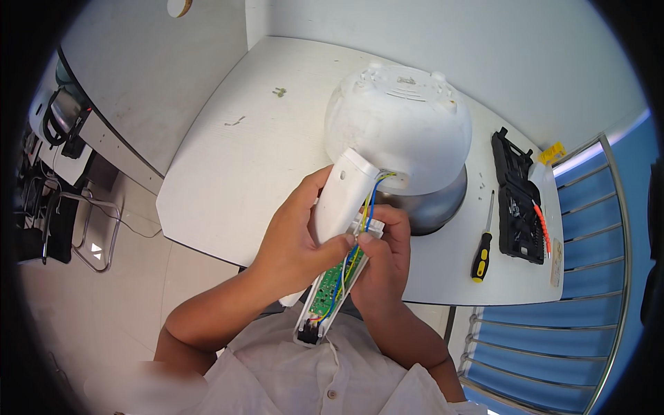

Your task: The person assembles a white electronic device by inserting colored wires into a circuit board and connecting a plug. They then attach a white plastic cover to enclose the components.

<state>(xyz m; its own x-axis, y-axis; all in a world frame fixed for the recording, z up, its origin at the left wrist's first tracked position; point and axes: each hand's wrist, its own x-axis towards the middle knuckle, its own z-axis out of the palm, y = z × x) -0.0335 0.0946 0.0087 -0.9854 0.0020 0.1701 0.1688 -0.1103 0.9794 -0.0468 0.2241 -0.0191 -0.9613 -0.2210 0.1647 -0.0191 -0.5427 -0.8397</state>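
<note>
Left hand is grasping a long white plastic cover, fingers wrapping its outer side. Right hand is gripping an open white plastic housing, thumb pressing near the blue and yellow wires; thumb tips are nearly meeting. The housing is slanting toward the wearer's shirt, a narrow green circuit board lying inside. Wires are running up to a slot in a rounded white plastic shell, which is sitting above a silvery metal bowl on the white table. To the right, a yellow-and-black screwdriver is lying beside an open black tool case.
</note>
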